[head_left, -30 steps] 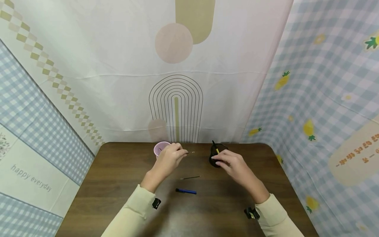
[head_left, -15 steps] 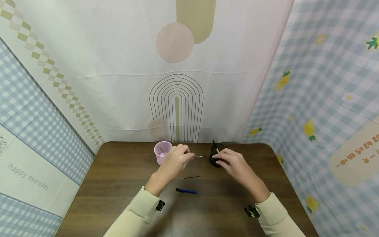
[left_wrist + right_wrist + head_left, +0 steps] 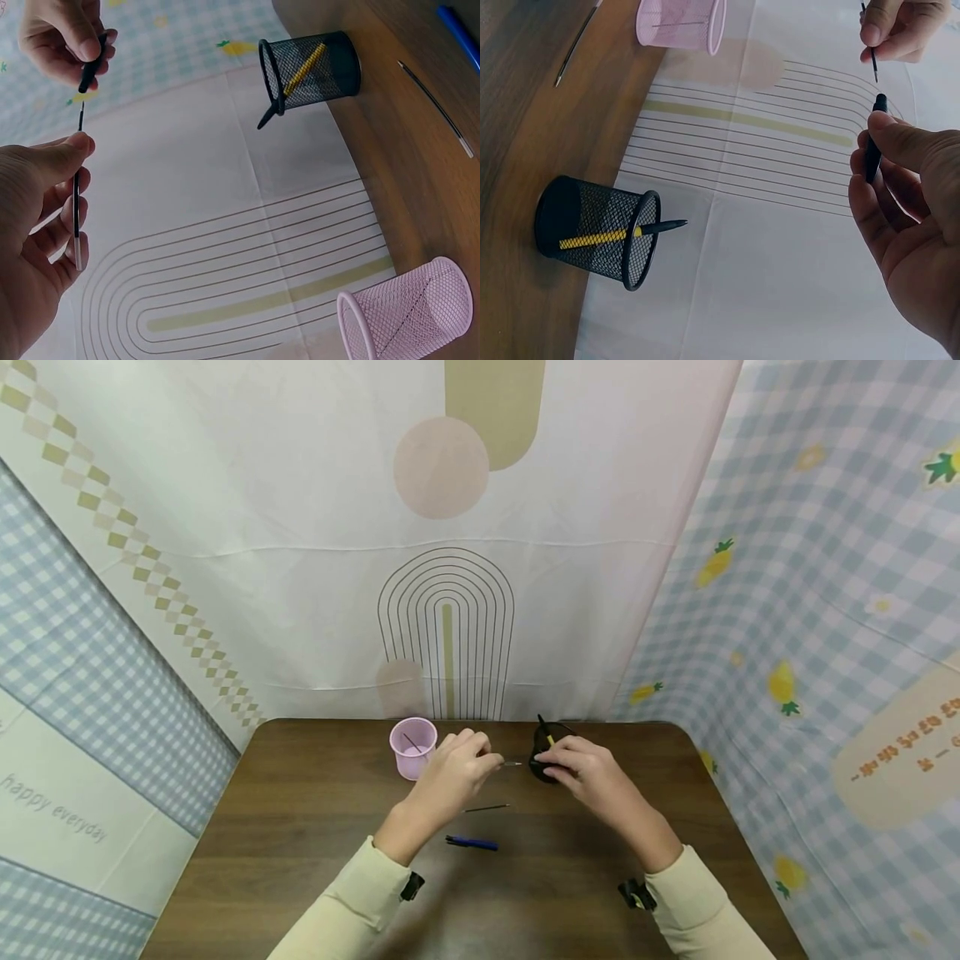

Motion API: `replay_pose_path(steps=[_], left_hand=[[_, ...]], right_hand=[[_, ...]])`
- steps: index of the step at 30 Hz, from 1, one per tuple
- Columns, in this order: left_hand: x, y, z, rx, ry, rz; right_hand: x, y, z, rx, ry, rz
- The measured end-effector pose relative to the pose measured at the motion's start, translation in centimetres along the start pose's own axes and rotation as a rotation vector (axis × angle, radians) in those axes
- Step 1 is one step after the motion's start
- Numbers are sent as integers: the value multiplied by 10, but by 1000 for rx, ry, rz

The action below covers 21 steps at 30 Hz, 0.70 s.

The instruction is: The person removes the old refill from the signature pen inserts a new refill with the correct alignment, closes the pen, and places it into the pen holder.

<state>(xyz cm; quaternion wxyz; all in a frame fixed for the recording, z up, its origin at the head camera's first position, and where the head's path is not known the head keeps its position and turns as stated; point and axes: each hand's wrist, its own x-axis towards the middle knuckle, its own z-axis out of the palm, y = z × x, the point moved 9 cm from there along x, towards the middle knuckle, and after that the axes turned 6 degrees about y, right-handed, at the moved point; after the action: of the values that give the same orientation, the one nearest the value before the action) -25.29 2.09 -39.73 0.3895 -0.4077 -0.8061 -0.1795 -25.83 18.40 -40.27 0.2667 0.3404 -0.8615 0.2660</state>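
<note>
My left hand (image 3: 453,772) pinches a thin pen refill (image 3: 76,214) between thumb and fingers. The refill's dark tip points at the short black pen part (image 3: 873,154), which my right hand (image 3: 596,777) grips with thumb and fingertips. A small gap separates tip and pen part in both wrist views. From the head camera, the right hand covers much of the black mesh pen cup (image 3: 592,225), though the wrist views show it held apart from the cup. A yellow and black pen (image 3: 604,238) leans inside that cup.
A pink mesh cup (image 3: 411,765) with a thin dark stick inside stands at the table's back, left of the left hand. Nearer on the wooden table (image 3: 300,827) lie another refill (image 3: 487,808) and a blue pen piece (image 3: 472,843). A patterned cloth hangs behind.
My left hand has moved right and slightly nearer, bringing the refill's tip toward the black pen part and uncovering the pink cup. The right hand has stayed nearly still.
</note>
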Motion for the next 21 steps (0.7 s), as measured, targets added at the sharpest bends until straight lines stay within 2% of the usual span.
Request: replay_pose_path(steps=[7, 21], left_hand=[[2, 5, 2, 15, -17, 4], [6, 17, 5, 76, -38, 59]], right_hand=[[0, -4, 1, 0, 5, -27], [-2, -7, 5, 45, 13, -32]])
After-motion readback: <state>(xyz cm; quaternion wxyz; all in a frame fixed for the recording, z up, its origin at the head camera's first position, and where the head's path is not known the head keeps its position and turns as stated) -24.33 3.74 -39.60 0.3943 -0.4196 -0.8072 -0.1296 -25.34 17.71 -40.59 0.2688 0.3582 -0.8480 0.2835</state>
